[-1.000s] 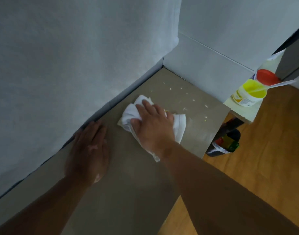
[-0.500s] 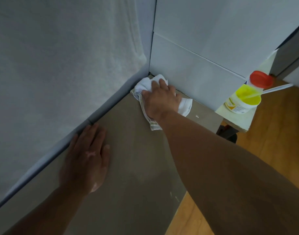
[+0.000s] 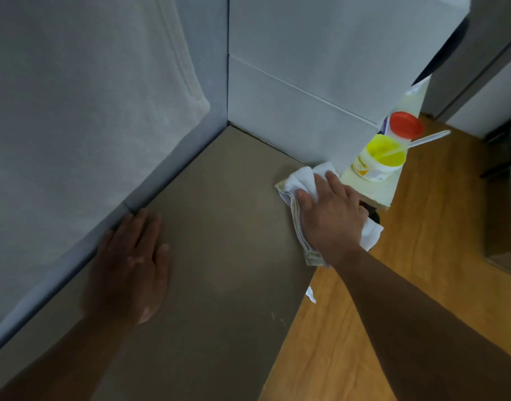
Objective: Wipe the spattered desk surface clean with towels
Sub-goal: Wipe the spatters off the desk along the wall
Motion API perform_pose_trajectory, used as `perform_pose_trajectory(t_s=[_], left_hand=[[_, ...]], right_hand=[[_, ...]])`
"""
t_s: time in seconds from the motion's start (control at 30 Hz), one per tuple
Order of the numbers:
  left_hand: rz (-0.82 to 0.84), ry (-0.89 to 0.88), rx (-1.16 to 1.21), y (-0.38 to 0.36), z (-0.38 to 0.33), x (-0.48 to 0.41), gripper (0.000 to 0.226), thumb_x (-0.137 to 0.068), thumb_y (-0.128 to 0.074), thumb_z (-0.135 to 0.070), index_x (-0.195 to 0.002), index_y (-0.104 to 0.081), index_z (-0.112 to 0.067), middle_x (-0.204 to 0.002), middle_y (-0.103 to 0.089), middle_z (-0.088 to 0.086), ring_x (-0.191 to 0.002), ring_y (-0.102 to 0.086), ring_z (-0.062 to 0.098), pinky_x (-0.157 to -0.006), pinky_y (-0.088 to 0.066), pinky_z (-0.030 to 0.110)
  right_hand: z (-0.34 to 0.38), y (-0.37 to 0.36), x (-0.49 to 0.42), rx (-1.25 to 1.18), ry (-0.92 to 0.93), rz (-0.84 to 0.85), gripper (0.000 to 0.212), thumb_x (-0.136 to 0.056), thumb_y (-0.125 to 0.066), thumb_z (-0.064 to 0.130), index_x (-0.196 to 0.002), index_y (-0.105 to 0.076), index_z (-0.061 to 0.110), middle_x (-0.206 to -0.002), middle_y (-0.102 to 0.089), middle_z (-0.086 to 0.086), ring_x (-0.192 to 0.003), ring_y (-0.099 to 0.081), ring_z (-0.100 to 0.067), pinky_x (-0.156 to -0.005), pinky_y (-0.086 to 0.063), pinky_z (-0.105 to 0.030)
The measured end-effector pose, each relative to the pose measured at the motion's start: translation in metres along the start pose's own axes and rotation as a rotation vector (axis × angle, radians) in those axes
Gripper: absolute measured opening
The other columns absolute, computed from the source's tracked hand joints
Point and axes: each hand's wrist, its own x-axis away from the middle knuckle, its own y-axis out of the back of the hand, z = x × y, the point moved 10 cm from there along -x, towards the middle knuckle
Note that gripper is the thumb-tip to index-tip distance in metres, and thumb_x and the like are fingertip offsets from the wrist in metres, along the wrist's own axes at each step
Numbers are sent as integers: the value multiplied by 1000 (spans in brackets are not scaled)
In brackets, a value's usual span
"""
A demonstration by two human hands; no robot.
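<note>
The grey-brown desk surface [image 3: 225, 227] runs between grey partition walls. A crumpled white towel [image 3: 303, 176] lies at the desk's far right corner, partly hanging over the edge. My right hand [image 3: 332, 215] presses flat on the towel and grips it. Over on the left, my left hand [image 3: 129, 267] rests palm down on the desk with its fingers spread, touching the base of the left partition. A couple of faint specks [image 3: 273, 315] show near the desk's right edge. No spatter is visible in the far corner.
A light shelf [image 3: 372, 189] beyond the desk corner holds an open tub of yellow stuff [image 3: 378, 160] with a white spoon in it and a red lid [image 3: 406, 125] behind. A white cloth [image 3: 89, 117] hangs on the left partition. Wooden floor [image 3: 335, 342] lies to the right.
My right hand has dragged the towel from mid-desk into the far corner, then right along the back wall to the desk's right corner. The spatter seen earlier is gone. The left hand stayed put.
</note>
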Motion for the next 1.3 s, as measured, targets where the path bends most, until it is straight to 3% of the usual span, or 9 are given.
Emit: perform_pose_trajectory(t_s=[0.13,0.37,0.6,0.77,0.9,1.0,1.13,1.23,1.3], left_hand=[[11,16,22,-2,1,-3,59,-101,-34,-33,-143,-54,5,-149,-51,28,-135,-49,48,-113,-38,60],[0,-5,42,4,-5,-6,54,-100,-40,-28,-134,-59,9,-140,-55,32,-125,-54,52,-106,-44,62],[231,28,99,-15,5,0,69,-98,-28,-43,-139,-53,7,-147,-48,31,-136,-41,55,-116,-32,64],[365,169,306,-4,-10,44,73,-91,-30,-45,-153,-45,-8,-168,-25,18,-157,-16,37,-128,-15,45],[380,307,482,19,-20,87,59,-102,-39,-43,-150,-50,-9,-167,-30,11,-157,-21,26,-126,-17,34],[418,412,571,36,-26,125,46,-107,-50,-30,-147,-52,-8,-161,-42,10,-150,-37,25,-121,-25,31],[463,447,634,69,-56,175,61,-94,-48,-51,-137,-62,-10,-140,-63,8,-129,-60,27,-109,-40,29],[467,458,705,96,-88,198,59,-83,-52,-60,-119,-72,-17,-116,-75,-5,-106,-70,14,-96,-49,28],[559,490,831,107,-118,211,44,-74,-58,-59,-100,-73,-28,-94,-77,-17,-90,-73,4,-83,-54,27]], right_hand=[[-1,-1,16,-29,4,29,55,-104,-37,61,-150,-44,32,-163,-35,7,-145,-32,-29,-108,-34,-57],[37,2,131,-77,203,6,51,-99,-43,59,-142,-53,34,-156,-47,8,-137,-44,-28,-104,-41,-56],[60,-1,246,-176,367,49,49,-94,-50,59,-140,-52,39,-155,-48,13,-136,-49,-25,-105,-44,-54],[63,3,291,-206,459,37,47,-91,-53,56,-133,-58,36,-150,-54,11,-131,-49,-23,-98,-51,-53],[61,6,305,-215,536,107,45,-90,-54,53,-131,-61,35,-149,-54,12,-131,-49,-23,-94,-53,-56],[49,13,308,-285,591,148,44,-92,-55,50,-132,-60,34,-147,-55,11,-129,-50,-23,-92,-53,-55],[6,25,313,-412,533,258,42,-94,-55,47,-134,-59,34,-148,-53,16,-130,-45,-15,-97,-52,-51],[-33,44,317,-535,456,339,43,-93,-59,46,-136,-59,37,-149,-48,26,-132,-44,-6,-106,-47,-45],[-54,60,315,-685,331,418,48,-92,-60,49,-139,-52,48,-149,-46,33,-137,-42,1,-112,-41,-34]])
